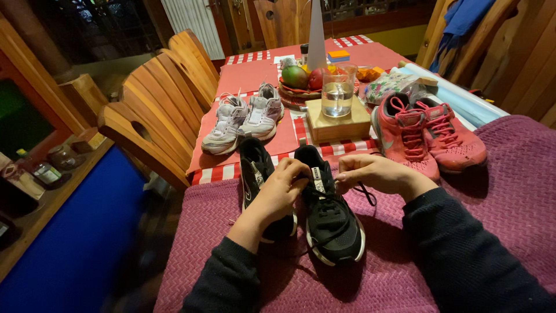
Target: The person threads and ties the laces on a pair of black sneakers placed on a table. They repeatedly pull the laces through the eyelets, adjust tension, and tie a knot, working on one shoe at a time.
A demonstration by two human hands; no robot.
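— Black shoe [333, 223] with the white sole?

— Sitting on the purple woven cloth [509, 191], toe pointing toward the wearer, directly under both hands. Left hand [282, 188] curled over the tongue end, fingers bent down onto the laces. Right hand [376, 174] just right of that shoe, fingertips pinched on a black lace [366, 194] (loop trailing off beside the shoe's right edge).

— And its mate?

— Second black shoe [255, 174] just left of that shoe, partly hidden under the left wrist.

— Other pairs?

— Pink pair [425, 136] beyond and to the right of the black shoe, side by side. White-grey pair [243, 119] beyond and to the left, on a red placemat [249, 78].

— Containers?

— Glass pitcher [337, 90] straight beyond the black shoe, roughly half full of clear water, standing on a pale wooden block [339, 124]. Left of the pitcher, a shallow woven basket [289, 95] holding a green fruit and a red one (more possibly behind, hard to tell).

— Anything else near?

— Wooden chairs [156, 116] far left of the shoe, along the table edge.
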